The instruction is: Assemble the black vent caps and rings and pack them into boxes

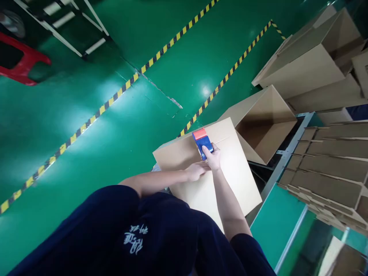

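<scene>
A closed cardboard box (230, 180) lies tilted in front of me, its plain top face up. My right hand (214, 158) grips a blue tape dispenser with a red front part (202, 143) over the upper middle of the box. Its thumb lies on the blue body. My left hand (197, 171) rests low over the box face, just beside the right hand. The left fingers stretch toward the dispenser, and their tips are partly hidden near the right hand. Any strip of tape is too small to make out.
An open cardboard box (267, 126) stands beyond mine, with larger open boxes (304, 69) behind it. Flattened cartons (333, 161) are stacked at right by a metal-edged conveyor frame (277, 165). A red stool (23, 57) and white-framed rack (69, 27) stand upper left on the green floor.
</scene>
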The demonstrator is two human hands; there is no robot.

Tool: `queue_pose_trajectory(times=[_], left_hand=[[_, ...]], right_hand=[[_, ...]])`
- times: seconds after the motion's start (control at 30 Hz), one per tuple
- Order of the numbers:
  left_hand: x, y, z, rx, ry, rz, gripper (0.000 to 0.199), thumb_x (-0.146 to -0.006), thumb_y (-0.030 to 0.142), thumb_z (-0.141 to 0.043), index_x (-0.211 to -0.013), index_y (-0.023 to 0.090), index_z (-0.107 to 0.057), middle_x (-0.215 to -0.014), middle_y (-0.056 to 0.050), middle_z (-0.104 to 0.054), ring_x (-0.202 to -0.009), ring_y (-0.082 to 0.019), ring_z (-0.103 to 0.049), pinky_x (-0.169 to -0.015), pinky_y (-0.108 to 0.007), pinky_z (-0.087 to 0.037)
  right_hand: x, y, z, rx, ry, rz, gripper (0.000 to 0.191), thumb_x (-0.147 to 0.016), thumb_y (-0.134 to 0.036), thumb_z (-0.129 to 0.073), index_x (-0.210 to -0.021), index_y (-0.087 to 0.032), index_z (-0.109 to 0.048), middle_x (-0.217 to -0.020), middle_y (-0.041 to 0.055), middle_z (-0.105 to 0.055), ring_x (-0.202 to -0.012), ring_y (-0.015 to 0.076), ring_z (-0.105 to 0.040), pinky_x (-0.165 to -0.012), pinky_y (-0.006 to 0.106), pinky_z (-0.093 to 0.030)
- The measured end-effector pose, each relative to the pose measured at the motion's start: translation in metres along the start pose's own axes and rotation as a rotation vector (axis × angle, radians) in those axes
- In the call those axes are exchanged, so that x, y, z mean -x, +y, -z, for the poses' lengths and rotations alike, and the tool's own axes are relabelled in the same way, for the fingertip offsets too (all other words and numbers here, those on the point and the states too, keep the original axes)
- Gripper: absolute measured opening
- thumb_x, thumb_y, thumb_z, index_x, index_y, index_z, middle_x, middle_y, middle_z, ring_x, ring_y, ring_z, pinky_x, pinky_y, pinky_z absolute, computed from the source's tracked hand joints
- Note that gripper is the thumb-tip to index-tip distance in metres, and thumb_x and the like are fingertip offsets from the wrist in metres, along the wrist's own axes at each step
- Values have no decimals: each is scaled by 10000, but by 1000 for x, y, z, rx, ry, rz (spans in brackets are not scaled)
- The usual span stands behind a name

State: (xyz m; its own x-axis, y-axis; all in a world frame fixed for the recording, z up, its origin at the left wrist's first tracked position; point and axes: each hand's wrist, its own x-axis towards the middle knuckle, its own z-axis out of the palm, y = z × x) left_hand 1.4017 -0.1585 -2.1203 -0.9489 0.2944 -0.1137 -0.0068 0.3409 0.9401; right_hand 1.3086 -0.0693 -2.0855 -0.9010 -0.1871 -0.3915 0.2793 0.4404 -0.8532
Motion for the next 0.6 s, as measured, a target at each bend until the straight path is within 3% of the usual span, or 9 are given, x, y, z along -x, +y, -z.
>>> queue_pose_trajectory(times=[0.1, 0.17, 0.2, 0.27, 0.37, 0.5, 0.6], left_hand=[[20, -23, 60, 346, 297, 238, 289, -919, 280, -526, -1111, 293, -741, -1126, -50, -770, -1036, -226, -729, -952, -355, -579], [3, -35, 98, 688, 478, 431, 257, -903, 419, -624, -1049, 233, -725, -1040, -84, -768, -956, -236, -731, -909, -378, -585], [-13, -38, 114, 848, 481, 498, 321, -868, 495, -683, -998, 204, -724, -1002, -99, -766, -923, -238, -730, -897, -385, -586], [-49, -40, 138, 1044, 345, 577, 467, -773, 614, -782, -878, 162, -728, -924, -124, -763, -844, -230, -722, -864, -389, -587], [-85, -35, 156, 1124, 187, 636, 515, -546, 561, -968, -743, 145, -738, -810, -101, -750, -758, -197, -688, -843, -364, -568], [-89, -29, 163, 1041, 214, 637, 509, -456, 521, -1013, -701, 157, -756, -740, -67, -742, -737, -194, -680, -813, -352, -556], [-87, -31, 166, 1088, 131, 684, 576, -410, 569, -1010, -708, 144, -762, -764, -94, -758, -728, -201, -696, -780, -340, -561]], right_hand=[[0, 3, 5, -50, 18, -30, 485, -719, -642, -791, -765, -220, -556, -624, -18, -606, -528, 132, -562, -498, 267, -523], [-1, 4, 5, -42, 19, -55, 495, -703, -645, -808, -799, -210, -593, -647, 2, -648, -559, 150, -608, -501, 269, -545], [-2, 3, 5, -34, 19, -69, 508, -695, -654, -812, -817, -206, -606, -656, 10, -664, -567, 158, -624, -492, 270, -549], [-2, 2, 3, -27, 21, -86, 534, -680, -672, -817, -839, -204, -616, -660, 13, -677, -559, 162, -633, -468, 270, -549], [-1, 0, 3, -25, 18, -89, 546, -683, -692, -808, -845, -210, -609, -640, -2, -669, -520, 150, -615, -443, 265, -540], [-1, 0, 4, -26, -5, -81, 542, -690, -686, -814, -857, -215, -605, -625, -9, -659, -523, 152, -621, -447, 259, -542], [-1, 3, 7, -56, -20, -100, 556, -676, -690, -822, -861, -218, -593, -628, -17, -655, -530, 154, -630, -449, 257, -545]])
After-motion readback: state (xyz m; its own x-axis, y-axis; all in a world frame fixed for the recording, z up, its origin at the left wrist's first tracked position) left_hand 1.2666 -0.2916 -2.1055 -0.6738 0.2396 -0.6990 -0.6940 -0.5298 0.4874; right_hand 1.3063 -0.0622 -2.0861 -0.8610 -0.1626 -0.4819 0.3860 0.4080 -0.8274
